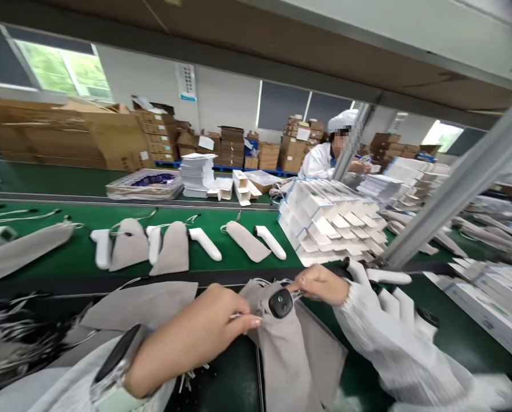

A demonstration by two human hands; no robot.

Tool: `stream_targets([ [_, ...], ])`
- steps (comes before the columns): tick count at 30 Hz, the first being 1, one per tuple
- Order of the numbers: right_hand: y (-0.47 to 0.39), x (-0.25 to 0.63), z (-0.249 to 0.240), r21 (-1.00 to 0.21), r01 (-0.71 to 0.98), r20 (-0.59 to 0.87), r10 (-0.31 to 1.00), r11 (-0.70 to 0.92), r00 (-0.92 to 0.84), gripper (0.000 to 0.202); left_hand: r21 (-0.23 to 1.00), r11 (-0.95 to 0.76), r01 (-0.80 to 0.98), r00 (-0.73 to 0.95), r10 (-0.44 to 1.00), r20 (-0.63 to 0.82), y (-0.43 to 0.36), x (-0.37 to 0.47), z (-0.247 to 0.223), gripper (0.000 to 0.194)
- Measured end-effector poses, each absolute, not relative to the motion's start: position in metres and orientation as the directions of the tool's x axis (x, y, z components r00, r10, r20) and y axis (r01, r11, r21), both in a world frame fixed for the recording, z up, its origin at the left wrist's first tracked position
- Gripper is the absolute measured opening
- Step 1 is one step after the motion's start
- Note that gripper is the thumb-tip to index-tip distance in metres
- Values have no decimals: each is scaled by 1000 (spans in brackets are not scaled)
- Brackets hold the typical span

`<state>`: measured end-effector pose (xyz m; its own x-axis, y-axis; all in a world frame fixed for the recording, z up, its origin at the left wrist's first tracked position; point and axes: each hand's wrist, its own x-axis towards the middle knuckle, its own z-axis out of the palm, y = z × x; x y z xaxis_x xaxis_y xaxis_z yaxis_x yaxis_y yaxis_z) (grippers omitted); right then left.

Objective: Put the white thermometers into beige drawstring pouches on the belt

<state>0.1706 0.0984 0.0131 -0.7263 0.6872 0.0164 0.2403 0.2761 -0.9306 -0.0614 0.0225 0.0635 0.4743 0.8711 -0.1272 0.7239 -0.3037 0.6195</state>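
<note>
A grey drawstring pouch [282,360] hangs between my two hands at the front of the bench. Out of its mouth shows the black head of a white handheld device [280,302]; the rest of the device is inside the cloth. My left hand [221,317] pinches the cord on the left side of the mouth, thumb and fingers pressed together. On the right side, my right hand [322,284] grips the cord close to the device's head. Another grey pouch [320,349] lies beneath and to the right of the held one.
White devices [207,244] and filled pouches [129,246] lie along the green conveyor [221,217]. Stacked white boxes [325,220] stand beyond my right hand. A slanted metal post [449,194] rises at right. Loose pouches [140,306] lie at left. A co-worker [320,160] sits across.
</note>
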Motion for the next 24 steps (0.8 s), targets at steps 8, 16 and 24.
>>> stream_targets([
  [8, 64, 142, 28, -897, 126, 189, 627, 423, -756, 33, 788, -259, 558, 415, 910, 4, 19, -52, 66, 30],
  [16, 63, 147, 22, -872, 36, 339, 654, 489, -676, 32, 873, -236, 426, 313, 944, 103, 21, -52, 61, 35],
  [24, 43, 107, 11, -846, 123, 286, 638, 518, -715, 35, 913, -265, 310, 340, 928, 154, 6, -36, 59, 34],
])
